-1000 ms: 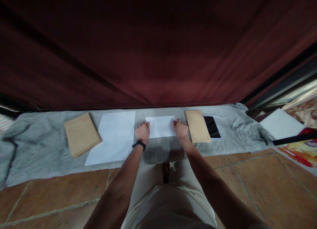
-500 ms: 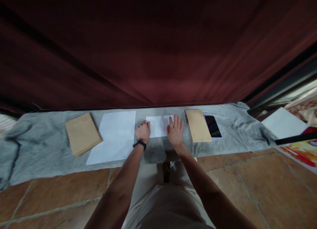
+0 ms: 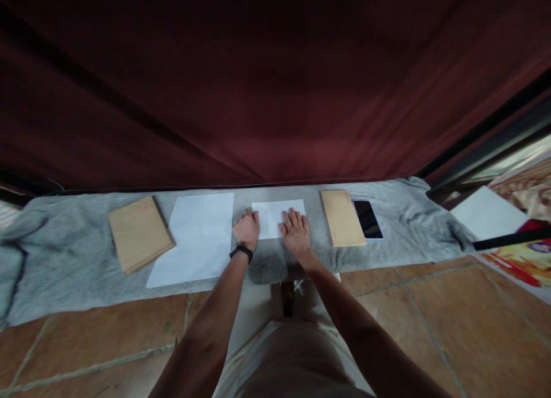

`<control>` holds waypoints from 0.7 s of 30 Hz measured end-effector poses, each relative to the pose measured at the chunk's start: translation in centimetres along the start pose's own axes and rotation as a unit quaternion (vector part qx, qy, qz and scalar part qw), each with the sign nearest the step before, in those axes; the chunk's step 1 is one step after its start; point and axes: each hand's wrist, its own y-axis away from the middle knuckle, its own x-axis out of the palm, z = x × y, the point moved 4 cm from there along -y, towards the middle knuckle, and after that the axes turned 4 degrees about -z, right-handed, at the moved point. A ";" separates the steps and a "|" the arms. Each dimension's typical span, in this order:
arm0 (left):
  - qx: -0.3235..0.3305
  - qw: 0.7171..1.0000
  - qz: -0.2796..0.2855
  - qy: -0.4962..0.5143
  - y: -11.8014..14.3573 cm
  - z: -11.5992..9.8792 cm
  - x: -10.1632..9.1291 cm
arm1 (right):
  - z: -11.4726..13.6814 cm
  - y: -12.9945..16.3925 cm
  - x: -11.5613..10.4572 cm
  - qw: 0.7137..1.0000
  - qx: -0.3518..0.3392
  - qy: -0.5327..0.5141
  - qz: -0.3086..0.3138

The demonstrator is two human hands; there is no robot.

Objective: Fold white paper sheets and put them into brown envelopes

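A small white sheet of paper, perhaps folded, lies on the grey cloth in front of me. At its left edge my left hand rests with curled fingers, the thumb beside the paper. Whether those fingers grip anything is hidden. My right hand lies flat on the right part of the paper, fingers stretched out and slightly apart. A larger white sheet is spread left of my left hand. Farther left, a stack of brown envelopes overlaps its edge. One brown envelope lies right of my right hand.
A dark-screened phone sits beside the right envelope. Grey cloth covers the long, narrow surface, which ends at a dark red curtain. To the right are a white sheet and a colourful printed item. Tiled floor lies below.
My right hand has slid left and slightly toward me across the paper, uncovering its right end. My left hand stays at the left edge. The view has shifted slightly.
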 end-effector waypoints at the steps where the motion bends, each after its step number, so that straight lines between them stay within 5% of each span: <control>1: -0.006 1.000 -0.011 0.005 0.2 0.0 -0.3 | 0.0 0.0 0.0 1.000 0.002 0.001 -0.001; 4: 0.025 0.997 -0.062 0.024 1.3 -0.5 -0.8 | 0.1 -0.1 0.0 1.000 0.008 0.001 0.000; 10: 0.282 0.955 -0.029 0.088 5.8 -4.4 1.7 | 0.1 0.0 0.0 0.999 0.008 0.010 0.032; 15: 0.274 0.958 -0.005 0.080 6.6 -4.5 3.5 | -0.1 0.0 0.1 0.999 0.005 0.013 0.051; 21: 0.238 0.969 -0.015 0.061 6.3 -2.7 3.3 | -0.3 0.1 0.2 1.000 0.021 0.012 0.011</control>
